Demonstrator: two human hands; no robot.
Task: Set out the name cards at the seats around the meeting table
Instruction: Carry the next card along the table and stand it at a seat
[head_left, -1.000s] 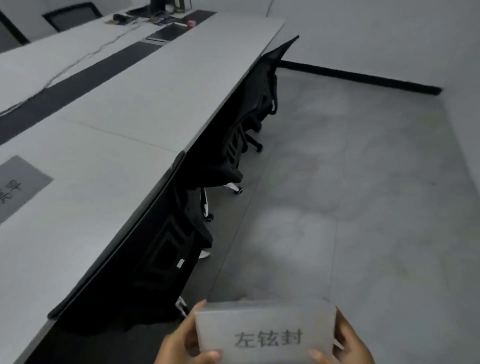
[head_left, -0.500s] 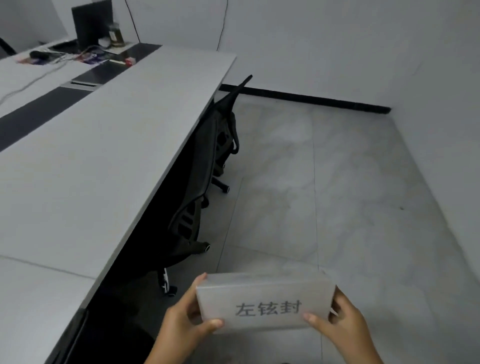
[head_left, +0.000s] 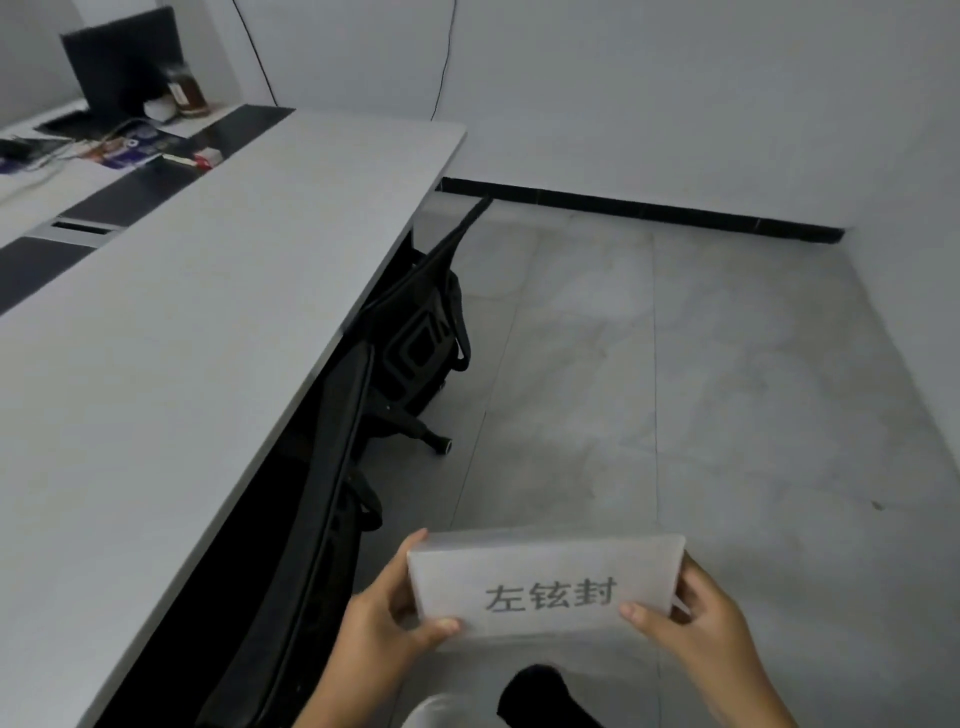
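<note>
bare hands, bare wrists

and here we go, two hands in shot at the bottom edge. the left hand (head_left: 382, 621) comes up bare, no glove, no ring to be seen, and the wrist and forearm behind it show no sleeve at all. over to the right hand (head_left: 698, 626), same story: bare, no watch or band on the wrist, forearm uncovered to the frame edge. short, plain nails on both thumbs. below, between the forearms, a dark shoe (head_left: 540, 699) and a pale trouser leg (head_left: 441, 714).
</note>
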